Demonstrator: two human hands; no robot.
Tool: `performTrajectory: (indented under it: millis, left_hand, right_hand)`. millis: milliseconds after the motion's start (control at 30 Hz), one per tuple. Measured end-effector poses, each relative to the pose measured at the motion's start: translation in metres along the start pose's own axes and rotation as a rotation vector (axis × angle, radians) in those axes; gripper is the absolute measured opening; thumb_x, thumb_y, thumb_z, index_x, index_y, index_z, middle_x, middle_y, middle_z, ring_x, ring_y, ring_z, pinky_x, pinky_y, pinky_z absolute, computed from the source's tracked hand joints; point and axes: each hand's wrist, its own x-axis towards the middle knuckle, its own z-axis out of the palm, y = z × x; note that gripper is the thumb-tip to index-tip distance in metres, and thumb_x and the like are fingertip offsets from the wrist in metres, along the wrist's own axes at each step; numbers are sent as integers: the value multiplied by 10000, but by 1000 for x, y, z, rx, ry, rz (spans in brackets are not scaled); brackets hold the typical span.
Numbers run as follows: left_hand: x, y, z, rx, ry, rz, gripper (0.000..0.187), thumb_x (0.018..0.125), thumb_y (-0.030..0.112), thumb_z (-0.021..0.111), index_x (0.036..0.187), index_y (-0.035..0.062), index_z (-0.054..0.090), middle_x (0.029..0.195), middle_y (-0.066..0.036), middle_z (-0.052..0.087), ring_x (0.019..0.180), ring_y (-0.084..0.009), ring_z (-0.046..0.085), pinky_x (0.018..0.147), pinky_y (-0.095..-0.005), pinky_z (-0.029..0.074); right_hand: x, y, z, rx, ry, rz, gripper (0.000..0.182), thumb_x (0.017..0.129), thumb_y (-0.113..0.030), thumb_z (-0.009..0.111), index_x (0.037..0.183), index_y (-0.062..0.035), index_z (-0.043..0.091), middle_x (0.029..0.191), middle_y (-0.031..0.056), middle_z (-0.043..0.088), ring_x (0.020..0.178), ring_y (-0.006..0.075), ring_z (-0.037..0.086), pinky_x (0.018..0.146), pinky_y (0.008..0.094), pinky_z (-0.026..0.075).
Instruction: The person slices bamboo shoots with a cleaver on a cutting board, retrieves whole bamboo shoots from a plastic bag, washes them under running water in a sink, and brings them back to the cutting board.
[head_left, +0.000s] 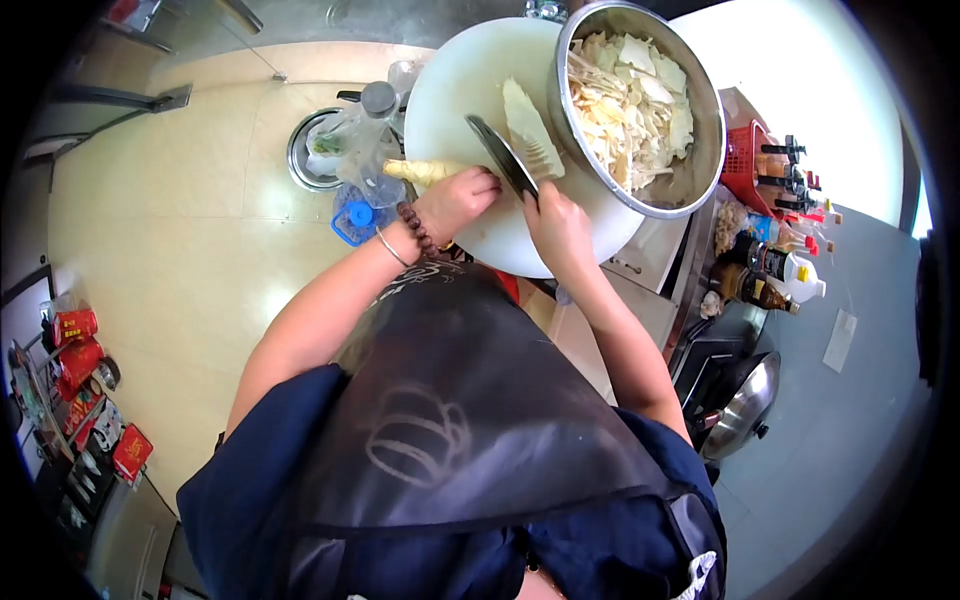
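Note:
My left hand (458,200), with a bead bracelet at the wrist, grips a pale bamboo shoot (425,171) at the near-left edge of a round white cutting board (460,90). My right hand (556,225) holds a cleaver (500,155) whose dark blade rests on the board next to a halved bamboo shoot (530,130). A large metal bowl (700,160) full of sliced bamboo pieces (630,100) sits on the board's right side.
A metal basin (300,160), plastic bags and a blue-capped bottle (355,215) stand on the tiled floor at left. Sauce bottles (770,280), a red basket (745,165) and a wok lid (745,400) line the counter at right. Red packets sit on a shelf (75,350) far left.

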Motion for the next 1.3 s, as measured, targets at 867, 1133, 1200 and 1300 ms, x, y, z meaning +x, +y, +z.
performTrajectory:
  millis: [867,1133,1200,1300]
  left_hand:
    - [-4,8,0,116,15,-56,233,677,82,537,892,20,604,944,-59,583,913,-217,549,790,-323,453]
    - [-3,5,3,132,77,-35,187,679,83,534,844,25,600,928,-59,583,904,-211,547,777,-314,450]
    - [-4,9,4,133,76,-20,173,674,94,537,822,34,604,914,-44,584,896,-195,544,768,-299,445]
    - [-6,9,2,121,57,-22,165,674,88,539,813,29,606,915,-48,589,902,-200,547,762,-303,452]
  right_hand:
    - [2,3,7,103,-29,55,197,829,-162,535,730,-6,467,616,208,569,552,401,565,508,464,465]
    - [-34,-11,-18,-34,-165,105,221,823,-162,537,699,-3,448,600,203,563,546,374,577,501,452,469]
    - [-19,-5,6,20,-105,62,222,820,-161,542,695,-3,449,591,204,563,538,370,579,490,444,472]
    - [1,-3,9,61,-2,24,208,824,-164,545,717,-7,458,597,206,560,539,377,572,488,456,466]
